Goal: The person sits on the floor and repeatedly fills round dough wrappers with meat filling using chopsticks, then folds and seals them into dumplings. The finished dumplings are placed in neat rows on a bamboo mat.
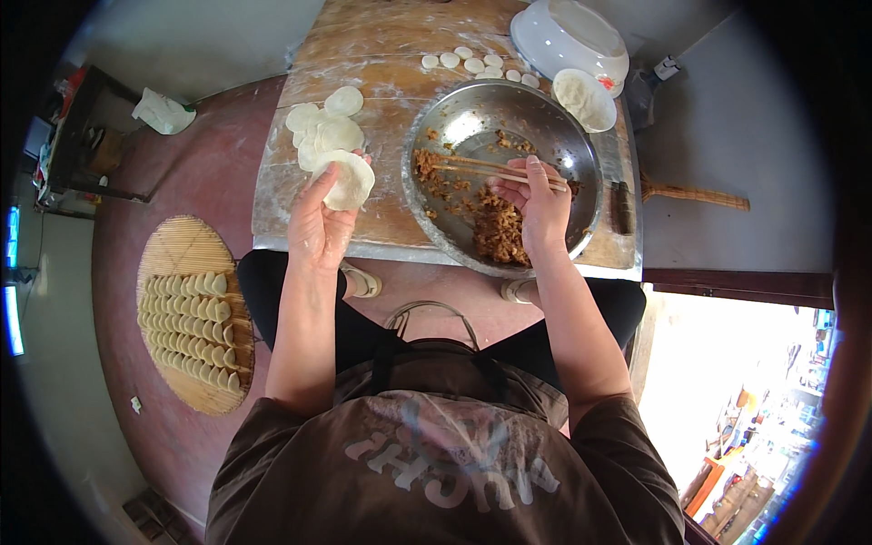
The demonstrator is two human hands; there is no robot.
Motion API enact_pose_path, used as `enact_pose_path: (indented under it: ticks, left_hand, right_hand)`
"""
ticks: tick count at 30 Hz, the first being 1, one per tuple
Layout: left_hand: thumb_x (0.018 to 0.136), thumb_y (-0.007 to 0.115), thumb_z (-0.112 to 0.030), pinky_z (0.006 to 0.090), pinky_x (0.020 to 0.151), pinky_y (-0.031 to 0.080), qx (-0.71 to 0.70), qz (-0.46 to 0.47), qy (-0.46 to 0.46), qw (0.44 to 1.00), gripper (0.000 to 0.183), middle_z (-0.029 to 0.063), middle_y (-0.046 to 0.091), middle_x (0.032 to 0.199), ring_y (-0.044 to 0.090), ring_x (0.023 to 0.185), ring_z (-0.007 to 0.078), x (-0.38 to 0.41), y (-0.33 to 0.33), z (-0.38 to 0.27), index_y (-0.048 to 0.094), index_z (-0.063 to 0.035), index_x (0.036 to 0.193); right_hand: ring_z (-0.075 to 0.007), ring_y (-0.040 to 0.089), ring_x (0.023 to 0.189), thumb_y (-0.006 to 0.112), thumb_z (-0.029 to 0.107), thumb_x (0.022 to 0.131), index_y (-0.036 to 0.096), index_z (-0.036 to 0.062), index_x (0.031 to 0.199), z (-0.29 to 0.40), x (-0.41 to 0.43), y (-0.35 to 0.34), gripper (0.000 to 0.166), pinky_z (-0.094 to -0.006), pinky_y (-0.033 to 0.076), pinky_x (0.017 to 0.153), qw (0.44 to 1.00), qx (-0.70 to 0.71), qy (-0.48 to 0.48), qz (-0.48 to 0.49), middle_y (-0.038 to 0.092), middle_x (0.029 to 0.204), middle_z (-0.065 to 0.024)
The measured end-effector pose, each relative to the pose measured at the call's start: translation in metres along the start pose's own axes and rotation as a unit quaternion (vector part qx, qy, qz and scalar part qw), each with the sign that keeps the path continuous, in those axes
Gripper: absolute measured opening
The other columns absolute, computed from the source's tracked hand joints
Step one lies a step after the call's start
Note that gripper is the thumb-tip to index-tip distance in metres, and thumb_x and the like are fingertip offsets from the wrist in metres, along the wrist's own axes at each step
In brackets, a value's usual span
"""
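My left hand (pixel 320 221) holds a round dough wrapper (pixel 349 184) above the floured wooden board, its thumb across the near edge. Just beyond it lies a loose pile of flat wrappers (pixel 338 134). In my right hand (pixel 545 204) is a pair of wooden chopsticks (pixel 494 170), reaching left over a wide steel basin (pixel 501 122). Their tips touch a clump of brown minced filling (pixel 426 163) on the basin's left wall. A larger heap of filling (pixel 501 228) sits at the near side, partly behind my right hand.
Small dough rounds (pixel 473 65) lie behind the basin. A bowl of flour (pixel 584 102) and an upturned white basin (pixel 572 41) stand at the back right. A dark-handled knife (pixel 620 204) lies by the board's right edge (pixel 637 252). Rows of dumplings fill part of a round mat (pixel 177 245) at left.
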State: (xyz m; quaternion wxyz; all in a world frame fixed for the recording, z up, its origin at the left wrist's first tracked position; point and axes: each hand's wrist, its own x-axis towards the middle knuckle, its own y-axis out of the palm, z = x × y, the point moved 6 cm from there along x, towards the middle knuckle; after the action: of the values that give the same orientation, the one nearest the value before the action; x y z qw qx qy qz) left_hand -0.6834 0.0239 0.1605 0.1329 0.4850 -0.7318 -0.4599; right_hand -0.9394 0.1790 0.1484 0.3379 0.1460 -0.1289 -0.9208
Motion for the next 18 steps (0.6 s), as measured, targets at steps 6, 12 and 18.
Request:
enact_pose_path:
  ticks: [6, 12, 18]
  left_hand:
    - [0.095, 0.062, -0.007, 0.0443, 0.107, 0.048, -0.001, -0.001, -0.009, 1.000, 0.045, 0.0264, 0.059, 0.126, 0.058, 0.121, 0.0371, -0.007, 0.016, 0.000, 0.045, 0.0129, 0.132]
    - [0.101, 0.054, -0.022, 0.0478, 0.108, 0.045, -0.025, 0.038, -0.115, 0.992, 0.042, 0.0270, 0.060, 0.122, 0.059, 0.118, 0.0390, -0.012, 0.048, 0.027, 0.049, 0.0133, 0.124]
    - [0.105, 0.047, -0.029, 0.0459, 0.106, 0.046, 0.007, 0.000, -0.162, 0.987, 0.044, 0.0231, 0.057, 0.125, 0.059, 0.117, 0.0341, -0.007, 0.062, 0.067, 0.049, 0.0097, 0.126]
  right_hand:
    - [-0.0276, 0.072, 0.077, 0.050, 0.021, 0.104, 0.060, -0.0060, 0.101, -0.001, 0.000, -0.021, 0.029, -0.0346, 0.061, 0.069, 0.994, 0.092, 0.057, -0.017, 0.068, 0.092, -0.0199]
    - [-0.0294, 0.072, 0.078, 0.049, 0.022, 0.105, 0.060, -0.0052, 0.102, 0.048, -0.037, -0.042, 0.030, -0.0364, 0.060, 0.071, 0.994, 0.049, -0.092, 0.007, 0.069, 0.092, -0.0198]
    - [-0.0289, 0.072, 0.082, 0.044, 0.024, 0.107, 0.060, -0.0070, 0.100, 0.095, -0.093, -0.022, 0.035, -0.0392, 0.060, 0.075, 0.936, -0.160, -0.295, 0.104, 0.068, 0.096, -0.0210]
